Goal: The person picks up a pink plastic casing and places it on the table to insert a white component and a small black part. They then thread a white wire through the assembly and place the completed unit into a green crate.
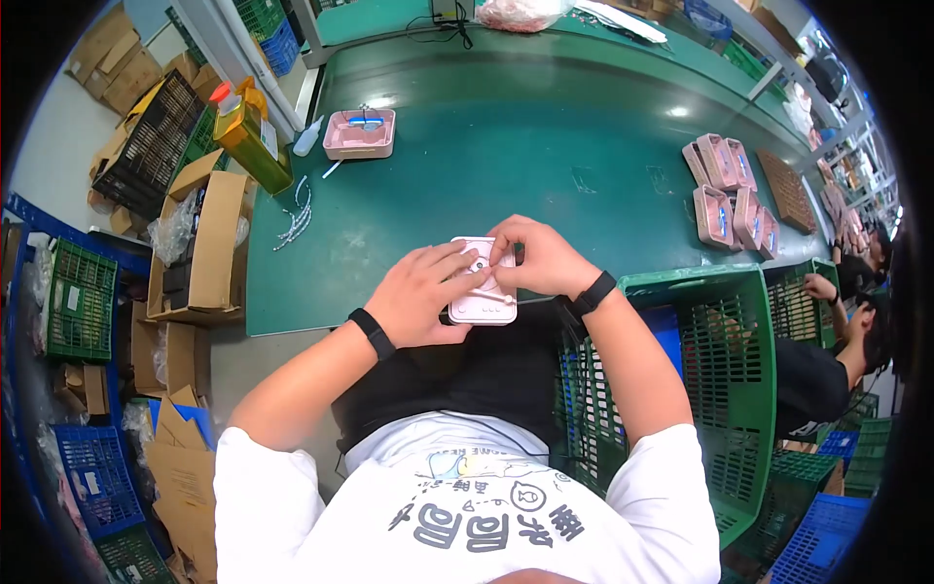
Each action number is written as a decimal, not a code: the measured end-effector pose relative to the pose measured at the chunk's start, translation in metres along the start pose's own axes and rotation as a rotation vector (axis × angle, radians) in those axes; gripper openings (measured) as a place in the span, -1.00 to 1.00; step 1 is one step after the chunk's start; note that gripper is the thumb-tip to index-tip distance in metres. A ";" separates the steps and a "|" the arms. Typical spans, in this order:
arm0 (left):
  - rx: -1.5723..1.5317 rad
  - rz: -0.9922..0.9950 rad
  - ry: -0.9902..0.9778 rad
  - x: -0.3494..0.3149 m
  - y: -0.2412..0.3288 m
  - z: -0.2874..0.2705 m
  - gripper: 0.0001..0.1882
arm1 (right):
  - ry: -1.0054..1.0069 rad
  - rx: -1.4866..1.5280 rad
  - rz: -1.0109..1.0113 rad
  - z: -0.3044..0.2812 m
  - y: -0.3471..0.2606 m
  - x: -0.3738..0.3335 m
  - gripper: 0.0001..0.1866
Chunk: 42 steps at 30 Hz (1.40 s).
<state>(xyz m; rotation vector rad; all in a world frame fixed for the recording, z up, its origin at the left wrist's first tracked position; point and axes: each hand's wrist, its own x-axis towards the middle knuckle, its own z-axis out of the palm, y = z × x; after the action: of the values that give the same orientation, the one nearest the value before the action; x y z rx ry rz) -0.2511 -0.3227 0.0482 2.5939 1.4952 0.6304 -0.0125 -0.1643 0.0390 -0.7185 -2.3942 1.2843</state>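
Close to my body, at the table's front edge, is a small pale pink rectangular case (483,310). Its top has a round dark-centred part and a slim arm, like a toy record player. My left hand (424,290) holds it from the left, fingers across its top and thumb along the lower edge. Over its upper right part, my right hand (530,257) is closed, thumb and index finger pinched together. Whatever is between those fingertips is hidden or too small to name.
An open pink box (360,146) with a blue part and wires sits far left, near white cords (295,216) and a yellow can (255,146). Several pink boxes (720,209) stand right. A green crate (720,389) is beside my right arm; a cardboard box (219,248) stands left. People work at far right.
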 end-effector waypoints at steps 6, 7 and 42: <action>-0.237 -0.102 0.035 -0.008 -0.007 -0.009 -0.36 | 0.019 -0.032 0.075 0.001 -0.007 -0.006 -0.77; -0.323 -0.172 0.041 -0.010 -0.011 -0.006 -0.46 | -0.015 -0.043 0.090 0.002 -0.013 -0.005 -0.76; -0.311 -0.404 0.222 -0.005 0.022 -0.007 -0.29 | -0.136 0.052 0.087 0.002 -0.029 -0.014 -0.53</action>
<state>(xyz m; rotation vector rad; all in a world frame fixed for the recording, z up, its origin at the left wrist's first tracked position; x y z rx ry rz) -0.2384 -0.3391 0.0589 1.9703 1.7491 1.0230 -0.0102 -0.1871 0.0619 -0.7496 -2.4493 1.4687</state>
